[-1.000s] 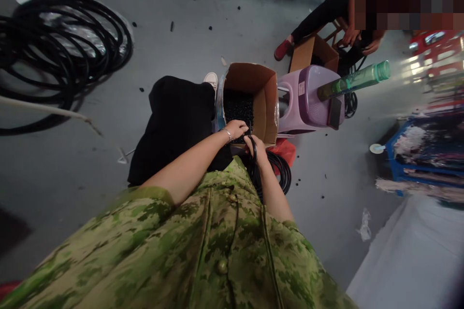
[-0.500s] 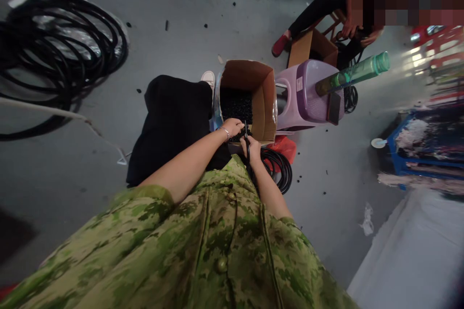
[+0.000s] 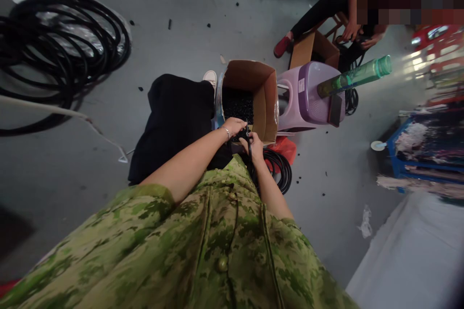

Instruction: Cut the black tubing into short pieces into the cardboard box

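Right hand (image 3: 254, 145) closed around a thin black rubber hose (image 3: 249, 147), held at the near rim of the open brown cardboard box (image 3: 268, 101). Left hand (image 3: 236, 126), silver bracelet at the wrist, meets it from the left with fingers curled; whether it grips the hose or a tool cannot be told. Against the frame half a second back, both hands sit slightly lower and tighter together, and the upright dark sliver between them is no longer distinct.

Beyond the grip: one box, holding a mass of small black pieces (image 3: 237, 104). Below right of the grip: one black hose coil (image 3: 279, 169) on the floor, lying over something red. Right of the box: one lilac plastic stool (image 3: 308, 96), carrying one green translucent bottle (image 3: 357, 76); the stool has a small white label, unreadable.

Far left: one large pile of thick black hose loops (image 3: 61, 43). Far right beyond the stool: a second person, seated, two hands over a second cardboard box (image 3: 313, 48). Black scraps scattered on the grey floor.
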A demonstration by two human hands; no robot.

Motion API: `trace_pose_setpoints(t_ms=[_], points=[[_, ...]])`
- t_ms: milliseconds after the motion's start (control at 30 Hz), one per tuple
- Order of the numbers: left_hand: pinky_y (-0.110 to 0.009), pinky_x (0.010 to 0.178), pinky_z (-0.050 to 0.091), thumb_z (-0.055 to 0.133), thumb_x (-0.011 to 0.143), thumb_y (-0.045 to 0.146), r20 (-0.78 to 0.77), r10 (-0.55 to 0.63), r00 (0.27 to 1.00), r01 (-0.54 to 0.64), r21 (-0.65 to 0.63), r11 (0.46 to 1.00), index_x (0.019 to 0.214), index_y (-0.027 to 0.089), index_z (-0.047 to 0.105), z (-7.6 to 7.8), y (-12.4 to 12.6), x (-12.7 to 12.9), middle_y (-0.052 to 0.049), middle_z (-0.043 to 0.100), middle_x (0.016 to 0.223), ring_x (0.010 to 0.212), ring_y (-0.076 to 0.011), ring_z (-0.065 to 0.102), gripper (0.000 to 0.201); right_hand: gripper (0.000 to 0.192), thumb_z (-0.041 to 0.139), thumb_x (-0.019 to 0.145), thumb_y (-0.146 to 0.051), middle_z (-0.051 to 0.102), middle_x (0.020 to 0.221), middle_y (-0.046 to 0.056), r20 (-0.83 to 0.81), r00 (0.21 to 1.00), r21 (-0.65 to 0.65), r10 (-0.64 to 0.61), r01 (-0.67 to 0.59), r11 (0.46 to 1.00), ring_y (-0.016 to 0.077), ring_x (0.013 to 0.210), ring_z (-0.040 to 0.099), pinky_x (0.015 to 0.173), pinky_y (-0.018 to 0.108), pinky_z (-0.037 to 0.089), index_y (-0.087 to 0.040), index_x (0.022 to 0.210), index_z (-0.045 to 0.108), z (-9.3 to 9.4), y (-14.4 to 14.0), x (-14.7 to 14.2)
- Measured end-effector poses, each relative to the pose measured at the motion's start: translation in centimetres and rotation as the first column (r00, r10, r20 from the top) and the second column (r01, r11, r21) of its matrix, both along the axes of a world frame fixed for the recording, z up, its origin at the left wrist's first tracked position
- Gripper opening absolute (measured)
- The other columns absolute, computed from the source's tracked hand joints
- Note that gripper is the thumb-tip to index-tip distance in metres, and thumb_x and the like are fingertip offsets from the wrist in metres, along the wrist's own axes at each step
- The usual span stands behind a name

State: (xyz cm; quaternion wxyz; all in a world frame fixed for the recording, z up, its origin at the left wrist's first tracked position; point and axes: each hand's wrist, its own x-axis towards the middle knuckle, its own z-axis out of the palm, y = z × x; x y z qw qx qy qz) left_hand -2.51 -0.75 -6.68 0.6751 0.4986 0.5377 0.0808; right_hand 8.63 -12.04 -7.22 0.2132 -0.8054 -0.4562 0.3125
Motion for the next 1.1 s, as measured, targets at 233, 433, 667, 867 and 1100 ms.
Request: trace_pose_setpoints(t_ms=[233, 433, 667, 867, 1100], points=[[-0.023, 0.044, 0.031, 0.058, 0.087, 0.044, -0.008, 0.003, 1.0, -0.003, 0.019, 1.0, 0.095, 0.015, 0.076, 0.4, -0.2, -0.1, -0.002, 0.061, 0.065, 0.044, -0.0083, 0.039, 0.035, 0.038, 0.064, 0.077, -0.057, 0.053, 0.055, -0.008, -0.059, 0.998, -0.006, -0.007, 0.007, 1.0, 0.0166, 0.055, 0.057, 0.059, 0.024, 0.043, -0.025, 0.093, 0.05, 0.0, 0.0, 0.2], [-0.022, 0.055, 0.039, 0.069, 0.08, 0.041, -0.053, -0.004, 0.999, 0.011, 0.124, 0.992, 0.096, 0.014, 0.078, 0.6, -0.2, -0.5, 0.0, 0.065, 0.063, 0.057, -0.0119, 0.053, 0.032, 0.038, 0.065, 0.075, -0.056, 0.05, 0.056, -0.009, -0.032, 0.999, 0.015, 0.009, -0.008, 1.0, 0.0144, 0.054, 0.05, 0.059, 0.024, 0.038, -0.025, 0.09, 0.048, -0.1, -0.1, 0.1], [-0.023, 0.061, 0.041, 0.07, 0.078, 0.034, -0.115, 0.026, 0.993, -0.009, 0.143, 0.99, 0.096, 0.014, 0.078, 0.9, -0.1, -0.4, -0.003, 0.068, 0.068, 0.065, -0.0151, 0.059, 0.028, 0.044, 0.07, 0.07, -0.055, 0.049, 0.058, -0.01, -0.193, 0.981, 0.005, -0.036, 0.038, 0.999, 0.0129, 0.053, 0.049, 0.056, 0.023, 0.039, -0.025, 0.093, 0.048, 0.3, -0.3, -0.1], [-0.024, 0.062, 0.04, 0.068, 0.078, 0.034, -0.104, 0.0, 0.995, 0.021, 0.201, 0.979, 0.087, 0.013, 0.076, 1.3, 0.1, -0.5, -0.004, 0.07, 0.074, 0.069, -0.0153, 0.058, 0.025, 0.063, 0.079, 0.064, -0.05, 0.065, 0.074, -0.005, -0.606, 0.788, -0.053, -0.109, 0.096, 0.994, 0.0124, 0.053, 0.06, 0.048, 0.022, 0.043, -0.026, 0.111, 0.045, 0.5, -0.8, 0.7], [-0.024, 0.063, 0.04, 0.066, 0.079, 0.036, -0.13, 0.018, 0.991, 0.012, 0.226, 0.974, 0.085, 0.013, 0.076, 0.9, 0.2, -0.6, -0.005, 0.07, 0.074, 0.07, -0.0163, 0.059, 0.026, 0.057, 0.083, 0.059, -0.048, 0.062, 0.064, -0.008, -0.623, 0.757, -0.084, -0.199, 0.189, 0.978, 0.0118, 0.049, 0.06, 0.044, 0.02, 0.045, -0.025, 0.095, 0.046, 0.2, -1.4, 0.8]])
